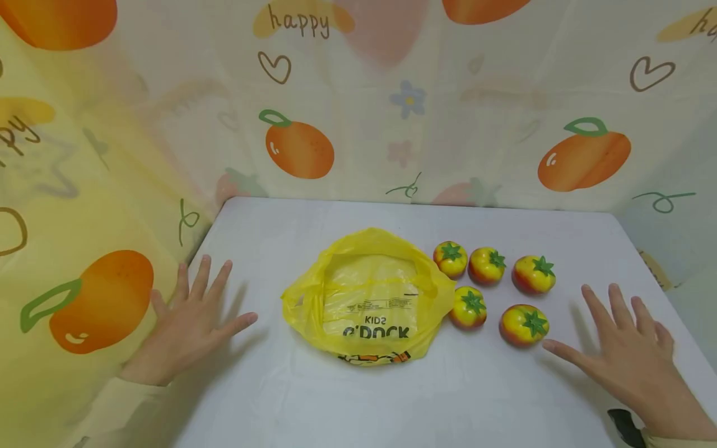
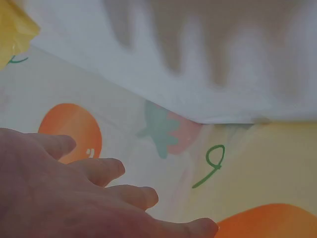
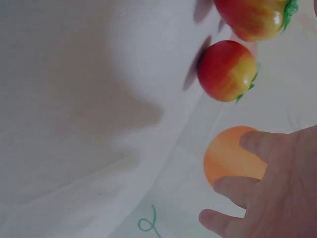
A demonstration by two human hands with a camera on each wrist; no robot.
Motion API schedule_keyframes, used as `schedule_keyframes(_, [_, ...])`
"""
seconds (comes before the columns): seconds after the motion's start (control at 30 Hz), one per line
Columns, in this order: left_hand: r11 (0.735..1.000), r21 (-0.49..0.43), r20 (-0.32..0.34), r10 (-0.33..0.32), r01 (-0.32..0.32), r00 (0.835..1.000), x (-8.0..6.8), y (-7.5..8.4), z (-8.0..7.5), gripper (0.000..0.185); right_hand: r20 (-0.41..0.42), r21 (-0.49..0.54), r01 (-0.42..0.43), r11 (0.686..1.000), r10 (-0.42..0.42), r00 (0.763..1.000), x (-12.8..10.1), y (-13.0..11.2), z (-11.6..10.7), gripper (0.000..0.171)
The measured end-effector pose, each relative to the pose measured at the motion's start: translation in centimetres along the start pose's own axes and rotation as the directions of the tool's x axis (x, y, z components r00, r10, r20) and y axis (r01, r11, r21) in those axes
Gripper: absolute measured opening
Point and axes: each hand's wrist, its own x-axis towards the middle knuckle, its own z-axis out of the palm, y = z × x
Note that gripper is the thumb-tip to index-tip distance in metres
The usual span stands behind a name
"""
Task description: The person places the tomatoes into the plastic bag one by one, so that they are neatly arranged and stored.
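**Both hands spread, bag and tomatoes between**

Left hand (image 1: pixel 187 323) is lying flat on the white table (image 1: pixel 358 398), fingers spread, gripping nothing. The yellow plastic bag (image 1: pixel 370 298) is sitting open mid-table, five toy tomatoes (image 1: pixel 487 266) clustering just beside it. Right hand (image 1: pixel 630 354) is hovering spread, thumb near the nearest tomato (image 1: pixel 523 324). Fruit-print curtains (image 1: pixel 358 99) are hanging behind and at both sides.

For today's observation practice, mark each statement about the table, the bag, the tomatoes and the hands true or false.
1. Five tomatoes lie on the table. True.
2. The tomatoes are inside the yellow bag. False: they lie beside it, on the right.
3. The left hand grips the bag. False: it is spread flat, apart from the bag.
4. The right hand holds nothing. True.
5. The bag is blue. False: yellow.
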Motion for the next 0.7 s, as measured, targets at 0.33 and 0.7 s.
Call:
schedule_keyframes(0.33, [0.991,-0.135,0.064,0.023,-0.014,0.998,1.0,2.7,0.2,0.107,-0.056,0.038,0.096,0.995,-0.094,0.994,0.0,-2.3,-1.4,0.133])
schedule_keyframes(0.7, [0.97,-0.232,0.086,0.089,-0.067,0.992,2.4,6.6,1.1,0.108,-0.156,0.097,0.263,0.96,-0.247,0.957,0.8,-6.6,-3.7,0.123])
